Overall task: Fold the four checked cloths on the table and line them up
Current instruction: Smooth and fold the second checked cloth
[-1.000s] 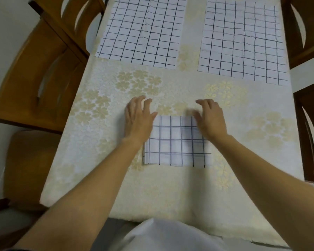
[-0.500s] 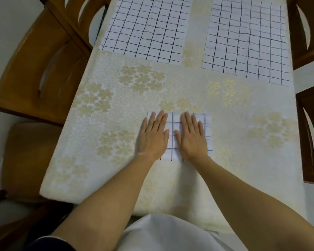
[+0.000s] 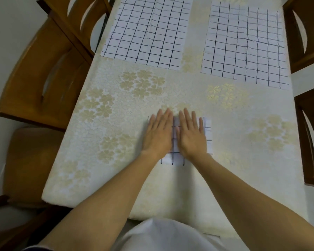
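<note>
floral tablecloth [image 3: 170, 91], wooden chairs [image 3: 40, 78], perhaps four

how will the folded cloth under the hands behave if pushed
Probably floppy: the folded cloth lies flat under the left hand and right hand. Likely light, so it should slide, though the textured tablecloth may shift layers.

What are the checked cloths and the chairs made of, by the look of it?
Cloths: thin woven fabric, likely cotton, matt; fold creases show. Chairs: wood, brown, with a soft varnish sheen.
</note>
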Available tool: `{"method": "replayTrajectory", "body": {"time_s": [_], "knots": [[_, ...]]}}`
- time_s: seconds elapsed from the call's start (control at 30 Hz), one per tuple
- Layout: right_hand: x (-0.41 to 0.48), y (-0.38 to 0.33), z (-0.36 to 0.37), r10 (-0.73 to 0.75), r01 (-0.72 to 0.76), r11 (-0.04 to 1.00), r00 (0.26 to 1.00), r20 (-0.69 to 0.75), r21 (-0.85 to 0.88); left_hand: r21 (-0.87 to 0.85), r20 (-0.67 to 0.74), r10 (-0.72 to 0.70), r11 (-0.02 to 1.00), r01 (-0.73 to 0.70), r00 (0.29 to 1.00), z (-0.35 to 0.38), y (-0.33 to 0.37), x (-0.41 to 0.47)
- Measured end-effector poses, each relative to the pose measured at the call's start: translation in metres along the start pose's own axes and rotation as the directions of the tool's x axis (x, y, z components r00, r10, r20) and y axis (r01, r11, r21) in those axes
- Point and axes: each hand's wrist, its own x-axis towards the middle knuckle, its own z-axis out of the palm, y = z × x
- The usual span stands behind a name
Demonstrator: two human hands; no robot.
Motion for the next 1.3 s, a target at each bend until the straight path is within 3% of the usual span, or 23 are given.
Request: {"method": "replayTrajectory", "body": {"time_s": [0.1, 0.37, 0.47, 0.57, 0.63, 0.8, 0.93, 1.07, 1.17, 1.3], "knots": [[-0.006, 0.006, 0.016, 0.014, -0.011, 1.0, 0.995, 0.094, -0.024, 0.026, 0.106, 0.016, 0.999, -0.019, 0.994, 0.014, 0.003, 0.002], [0.007, 0.064, -0.007, 0.095, -0.083, 0.992, 0.988, 0.121, -0.099, 0.092, 0.075, -0.053, 0.995, 0.046, 0.996, 0.017, -0.018, -0.005], [0.025, 0.071, -0.019, 0.021, -0.025, 0.996, 0.999, -0.039, -0.083, 0.123, 0.079, -0.041, 0.992, 0.031, 0.996, 0.015, -0.014, -0.004], [0.048, 0.062, -0.032, 0.04, -0.05, 0.996, 0.99, -0.133, -0.076, 0.131, 0.064, 0.081, 0.987, -0.089, 0.995, 0.01, -0.005, 0.001], [0.057, 0.058, -0.039, 0.071, -0.076, 0.993, 0.996, -0.06, -0.088, 0.068, 0.089, 0.158, 0.984, -0.164, 0.983, 0.014, 0.0, 0.0], [0.069, 0.066, -0.056, 0.195, -0.164, 0.971, 0.964, 0.181, -0.171, -0.009, 0.059, 0.119, 0.993, -0.118, 0.991, 0.021, -0.003, -0.003], [0.062, 0.081, -0.073, 0.211, -0.274, 0.946, 0.926, 0.314, 0.175, -0.003, 0.045, 0.12, 0.993, -0.12, 0.992, 0.021, -0.004, -0.002], [0.028, 0.084, -0.069, 0.325, -0.405, 0.779, 0.914, 0.244, 0.479, -0.011, 0.041, 0.108, 0.994, -0.107, 0.993, 0.025, -0.003, -0.002], [-0.006, 0.07, -0.056, 0.427, -0.478, 0.688, 0.875, 0.227, 0.546, -0.013, 0.042, 0.1, 0.995, -0.099, 0.994, 0.025, -0.004, -0.002], [-0.04, 0.051, -0.04, 0.491, -0.487, 0.72, 0.861, 0.133, 0.495, -0.001, 0.051, 0.104, 0.995, -0.104, 0.993, 0.025, -0.002, -0.002]]}}
